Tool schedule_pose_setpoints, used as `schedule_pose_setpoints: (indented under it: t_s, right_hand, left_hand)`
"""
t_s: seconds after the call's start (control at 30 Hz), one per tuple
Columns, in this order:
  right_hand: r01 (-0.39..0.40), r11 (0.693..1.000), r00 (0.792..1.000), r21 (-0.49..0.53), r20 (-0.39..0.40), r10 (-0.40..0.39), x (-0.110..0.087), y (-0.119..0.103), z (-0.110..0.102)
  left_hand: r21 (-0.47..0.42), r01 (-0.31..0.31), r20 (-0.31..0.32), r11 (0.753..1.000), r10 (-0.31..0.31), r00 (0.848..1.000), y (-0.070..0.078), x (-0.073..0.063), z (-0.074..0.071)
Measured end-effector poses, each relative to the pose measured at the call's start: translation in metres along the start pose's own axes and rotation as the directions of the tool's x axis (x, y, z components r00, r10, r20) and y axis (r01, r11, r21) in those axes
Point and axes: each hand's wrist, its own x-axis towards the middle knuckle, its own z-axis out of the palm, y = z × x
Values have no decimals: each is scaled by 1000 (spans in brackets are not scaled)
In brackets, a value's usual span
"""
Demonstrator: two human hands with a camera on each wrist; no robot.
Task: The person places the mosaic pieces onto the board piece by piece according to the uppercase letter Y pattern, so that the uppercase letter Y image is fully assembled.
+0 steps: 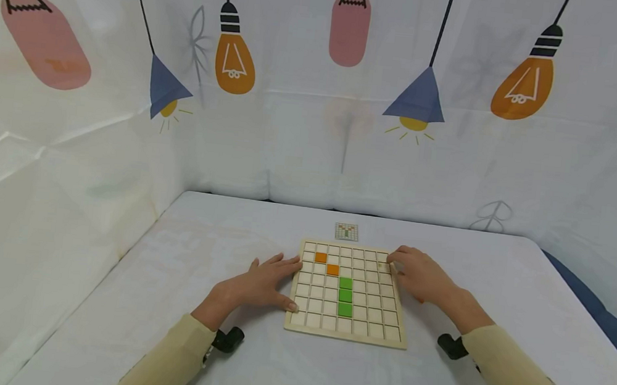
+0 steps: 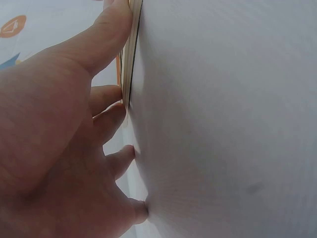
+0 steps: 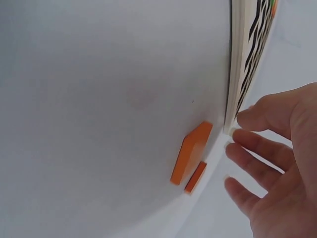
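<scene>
A light wooden grid board [image 1: 368,330] lies flat on the white table. Two orange tiles [image 1: 332,270] step diagonally down from its upper left, and below them three green tiles [image 1: 345,296] form a column. My left hand [image 1: 262,284] is spread along the left edge, thumb and fingertips touching the board's side. At the upper right corner is my right hand [image 1: 424,277], its thumb and fingertips right at the edge with the fingers slightly bent. The right wrist view shows no tile between them. Beside that hand, an orange block [image 3: 190,153] and a smaller orange piece [image 3: 196,177] rest on the table.
Behind the board lies a small pattern card [image 1: 346,231] showing a coloured grid. White curtains [image 1: 301,148] printed with lamps and bulbs hang behind and to the left of the table [image 1: 238,223]. Something dark blue [image 1: 603,314] shows past the right table edge.
</scene>
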Motion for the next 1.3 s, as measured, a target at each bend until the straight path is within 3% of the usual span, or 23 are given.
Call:
schedule_pose_setpoints:
  t_s: [0.6,1.3]
  right_hand:
    - [-71,996,997,-56,-17,70,-7,27,-4]
    - [-128,987,991,-99,-56,122,-12,34,-3]
  left_hand:
    - [-9,1,4,1000,-1,1000,2,-2,-2]
    - [-27,-1,7,1000,1,1000,5,-4,-3]
